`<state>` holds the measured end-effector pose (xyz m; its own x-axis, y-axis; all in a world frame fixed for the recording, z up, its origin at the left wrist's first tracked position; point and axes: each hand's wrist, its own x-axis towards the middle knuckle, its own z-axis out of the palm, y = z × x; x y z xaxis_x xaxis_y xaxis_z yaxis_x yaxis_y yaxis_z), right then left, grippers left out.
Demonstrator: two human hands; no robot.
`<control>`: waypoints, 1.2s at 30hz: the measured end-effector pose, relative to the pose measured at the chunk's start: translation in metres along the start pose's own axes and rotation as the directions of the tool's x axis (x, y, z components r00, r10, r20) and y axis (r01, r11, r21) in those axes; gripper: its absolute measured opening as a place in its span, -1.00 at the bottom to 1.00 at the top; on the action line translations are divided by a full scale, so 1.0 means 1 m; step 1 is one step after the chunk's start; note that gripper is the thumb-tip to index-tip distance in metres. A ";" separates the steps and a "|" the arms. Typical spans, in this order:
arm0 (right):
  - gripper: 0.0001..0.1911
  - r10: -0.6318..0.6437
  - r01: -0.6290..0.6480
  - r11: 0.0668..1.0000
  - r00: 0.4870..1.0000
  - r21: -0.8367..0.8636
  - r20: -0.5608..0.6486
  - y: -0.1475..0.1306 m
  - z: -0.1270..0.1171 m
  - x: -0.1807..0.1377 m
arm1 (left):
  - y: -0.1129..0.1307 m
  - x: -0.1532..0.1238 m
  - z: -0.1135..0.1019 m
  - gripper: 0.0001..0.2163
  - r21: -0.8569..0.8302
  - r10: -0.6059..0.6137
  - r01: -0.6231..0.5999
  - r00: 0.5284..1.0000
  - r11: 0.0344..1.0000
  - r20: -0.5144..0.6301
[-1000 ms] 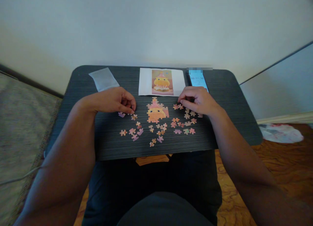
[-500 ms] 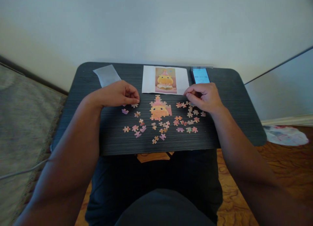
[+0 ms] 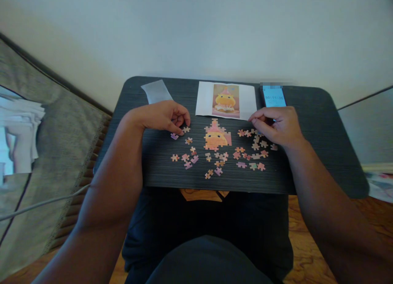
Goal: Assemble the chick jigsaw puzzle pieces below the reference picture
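Note:
A partly joined jigsaw puzzle (image 3: 216, 138) with a yellow character in a pink hat lies mid-table. My left hand (image 3: 173, 118) is left of it, thumb and fingers apart, its thumb tip beside a loose puzzle piece (image 3: 186, 129). A purple puzzle piece (image 3: 174, 136) lies just under that hand. On the other side, my right hand (image 3: 278, 122) rests above a group of loose pieces (image 3: 256, 146), partly covering them. Its thumb and index finger are pressed together at the lower right corner of the printed picture sheet (image 3: 204, 99); anything between them is hidden.
Several more loose pieces (image 3: 185, 157) are spread below the puzzle on the dark table (image 3: 319, 153). A translucent plastic sheet (image 3: 156, 92) lies at the back left. At the back right a phone (image 3: 274, 96) shows a timer. A wall (image 3: 196, 34) stands behind the table.
The view has turned left, so everything sits farther right. My left fingers have spread from a closed pose beside the puzzle piece. My right hand keeps its pinch at the sheet's corner.

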<state>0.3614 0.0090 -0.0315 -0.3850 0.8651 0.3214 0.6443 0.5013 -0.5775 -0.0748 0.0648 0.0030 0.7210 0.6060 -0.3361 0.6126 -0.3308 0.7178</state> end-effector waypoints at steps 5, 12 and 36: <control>-0.87 -0.045 0.045 0.999 0.999 -0.011 -0.027 0.002 0.002 0.000 | 0.003 0.003 0.003 -0.74 -0.010 -0.050 0.051 0.999 0.999 0.011; -0.87 -0.023 0.022 1.000 0.998 -0.016 -0.066 0.004 0.004 0.001 | -0.004 0.008 0.006 -0.75 -0.043 -0.039 0.038 0.999 0.998 -0.010; -0.79 0.116 -0.154 0.963 0.978 0.223 0.172 -0.004 -0.029 -0.027 | -0.015 0.011 0.000 -0.67 0.133 -0.120 0.129 0.990 0.983 -0.070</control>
<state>0.3886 -0.0163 -0.0160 -0.4153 0.9020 0.1181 0.5322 0.3462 -0.7726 -0.0762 0.0765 -0.0113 0.6177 0.6904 -0.3765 0.7378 -0.3430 0.5814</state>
